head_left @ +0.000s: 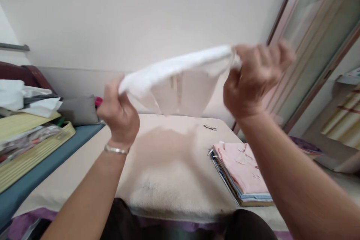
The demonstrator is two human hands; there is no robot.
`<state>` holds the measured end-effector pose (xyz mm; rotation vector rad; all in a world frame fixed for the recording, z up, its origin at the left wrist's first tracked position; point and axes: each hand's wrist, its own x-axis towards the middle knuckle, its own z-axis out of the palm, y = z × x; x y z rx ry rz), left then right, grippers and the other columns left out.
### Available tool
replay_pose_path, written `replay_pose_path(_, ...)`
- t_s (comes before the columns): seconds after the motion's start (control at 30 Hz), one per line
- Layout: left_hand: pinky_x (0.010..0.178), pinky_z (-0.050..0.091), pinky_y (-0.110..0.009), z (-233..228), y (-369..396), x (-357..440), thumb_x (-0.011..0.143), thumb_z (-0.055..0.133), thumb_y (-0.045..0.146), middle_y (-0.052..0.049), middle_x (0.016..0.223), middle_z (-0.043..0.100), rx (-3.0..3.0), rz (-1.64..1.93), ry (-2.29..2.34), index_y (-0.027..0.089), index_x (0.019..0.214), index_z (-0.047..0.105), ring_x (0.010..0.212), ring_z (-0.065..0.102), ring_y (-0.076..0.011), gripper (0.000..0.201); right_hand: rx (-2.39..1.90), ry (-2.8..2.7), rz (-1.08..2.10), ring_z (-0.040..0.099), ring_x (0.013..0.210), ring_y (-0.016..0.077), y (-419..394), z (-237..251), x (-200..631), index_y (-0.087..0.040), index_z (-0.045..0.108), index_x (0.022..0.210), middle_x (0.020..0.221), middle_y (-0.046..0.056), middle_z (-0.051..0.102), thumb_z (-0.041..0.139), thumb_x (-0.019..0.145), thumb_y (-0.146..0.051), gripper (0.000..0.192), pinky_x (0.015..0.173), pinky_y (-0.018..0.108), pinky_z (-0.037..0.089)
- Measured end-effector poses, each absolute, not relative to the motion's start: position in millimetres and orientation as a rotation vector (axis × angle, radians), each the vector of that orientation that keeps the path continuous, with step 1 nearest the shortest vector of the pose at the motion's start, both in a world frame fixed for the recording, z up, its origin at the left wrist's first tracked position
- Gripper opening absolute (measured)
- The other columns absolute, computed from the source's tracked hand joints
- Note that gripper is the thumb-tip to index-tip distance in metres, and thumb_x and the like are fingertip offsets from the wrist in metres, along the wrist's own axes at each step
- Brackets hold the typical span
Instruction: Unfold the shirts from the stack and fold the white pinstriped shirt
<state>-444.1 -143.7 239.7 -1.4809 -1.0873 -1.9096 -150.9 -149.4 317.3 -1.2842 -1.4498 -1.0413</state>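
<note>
A white garment (180, 63) is stretched in the air between my two hands, blurred by motion, its thin lower part hanging down and partly see-through. My left hand (119, 110), with a silver bracelet at the wrist, is closed on one end of it. Higher up on the right, my right hand (255, 77) grips the other end, its fingers smeared. Whether it is a shirt or another kind of clothing, I cannot tell. Its shadow falls on the cream cover below.
On the cream-covered bed (168, 165) lies a stack of folded clothes (242, 168), pink on top, at the right. Eyeglasses (210, 127) lie farther back. A grey cushion (78, 110) and piled papers and mats (30, 127) are at the left. A wall stands behind.
</note>
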Motion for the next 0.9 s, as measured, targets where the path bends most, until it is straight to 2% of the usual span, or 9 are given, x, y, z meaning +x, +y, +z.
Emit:
replay_pose_path(0.1, 0.089, 0.046, -0.036, 142.9, -164.1, -453.8, 0.093, 0.043, 0.013, -0.013, 0.104, 0.072, -2.094, -1.330, -1.471, 0.017, 0.110, 0.068, 0.099, 0.068, -0.0263, 0.030, -1.769, -2.147, -0.510, 0.057, 0.112, 0.0336, -155.2, 215.7, -145.5, -0.016, 0.068, 0.115, 0.110, 0.017, 0.066, 0.043, 0.086, -0.007, 0.040, 0.100, 0.055, 0.038)
replay_pose_path(0.17, 0.077, 0.045, -0.034, 74.6, -174.4, -467.7, 0.089, 0.040, 0.007, -0.012, 0.083, 0.070, -2.503, -0.651, -1.790, 0.019, 0.095, 0.068, 0.083, 0.069, -0.0271, 0.031, -1.855, -2.411, -0.252, 0.066, 0.086, 0.0273, -162.1, 142.5, -141.7, -0.018, 0.073, 0.083, 0.084, 0.012, 0.070, 0.055, 0.073, -0.003, 0.026, 0.082, 0.040, 0.048)
replay_pose_path(0.27, 0.071, 0.042, -0.031, 7.6, -196.0, -487.9, 0.090, 0.040, 0.010, -0.008, 0.075, 0.066, -2.650, -0.262, -2.087, 0.022, 0.091, 0.064, 0.077, 0.066, -0.0252, 0.027, -1.836, -2.650, 0.048, 0.067, 0.074, 0.0256, -181.7, 67.4, -134.4, -0.019, 0.070, 0.066, 0.074, 0.011, 0.071, 0.061, 0.065, -0.004, 0.017, 0.067, 0.032, 0.046)
replay_pose_path(0.43, 0.080, 0.046, -0.032, -11.4, -229.8, -479.9, 0.096, 0.036, 0.024, -0.005, 0.087, 0.070, -2.878, -0.925, -2.234, 0.023, 0.113, 0.065, 0.087, 0.065, -0.0226, 0.033, -1.695, -2.480, 0.490, 0.067, 0.087, 0.0240, -204.1, 46.9, -147.7, -0.022, 0.072, 0.080, 0.085, 0.007, 0.073, 0.046, 0.072, -0.003, 0.033, 0.076, 0.031, 0.045)
replay_pose_path(0.53, 0.081, 0.049, -0.033, -6.1, -242.6, -441.6, 0.091, 0.047, 0.025, -0.004, 0.099, 0.071, -3.047, -1.350, -2.265, 0.024, 0.149, 0.040, 0.088, 0.065, -0.0215, 0.058, -1.368, -2.207, 0.816, 0.066, 0.090, 0.0205, -215.5, 60.2, -181.9, -0.025, 0.073, 0.095, 0.092, 0.002, 0.073, 0.040, 0.069, -0.003, 0.047, 0.083, 0.029, 0.047)
replay_pose_path(0.6, 0.081, 0.050, -0.033, -1.2, -253.1, -416.1, 0.082, 0.060, 0.022, -0.002, 0.101, 0.071, -3.245, -1.510, -2.186, 0.027, 0.158, 0.024, 0.086, 0.065, -0.0215, 0.083, -1.112, -2.103, 1.057, 0.065, 0.091, 0.0192, -230.1, 72.4, -202.3, -0.026, 0.073, 0.102, 0.095, 0.000, 0.073, 0.039, 0.071, -0.004, 0.051, 0.085, 0.029, 0.048)
replay_pose_path(0.67, 0.083, 0.052, -0.035, 6.2, -265.9, -404.2, 0.080, 0.065, 0.026, -0.003, 0.099, 0.072, -3.345, -1.570, -2.066, 0.030, 0.154, 0.035, 0.089, 0.065, -0.0235, 0.079, -1.006, -2.072, 1.218, 0.065, 0.092, 0.0200, -248.5, 87.4, -208.7, -0.029, 0.074, 0.104, 0.094, 0.000, 0.072, 0.045, 0.079, -0.011, 0.042, 0.086, 0.030, 0.049)
replay_pose_path(0.77, 0.084, 0.053, -0.039, 22.2, -283.2, -418.5, 0.082, 0.067, 0.043, -0.007, 0.098, 0.073, -3.299, -1.557, -2.034, 0.033, 0.132, 0.063, 0.095, 0.065, -0.0290, 0.051, -0.991, -1.982, 1.350, 0.064, 0.099, 0.0239, -267.7, 109.3, -186.5, -0.030, 0.074, 0.107, 0.102, 0.004, 0.072, 0.061, 0.088, -0.034, 0.024, 0.089, 0.034, 0.049)
replay_pose_path(0.9, 0.086, 0.055, -0.041, 48.5, -269.3, -448.1, 0.085, 0.064, 0.054, -0.009, 0.105, 0.073, -3.045, -1.757, -2.106, 0.033, 0.126, 0.068, 0.108, 0.063, -0.0329, 0.046, -1.023, -1.725, 1.348, 0.067, 0.099, 0.0270, -253.1, 98.5, -135.6, -0.027, 0.069, 0.110, 0.107, 0.010, 0.071, 0.055, 0.093, -0.056, 0.037, 0.086, 0.039, 0.051)
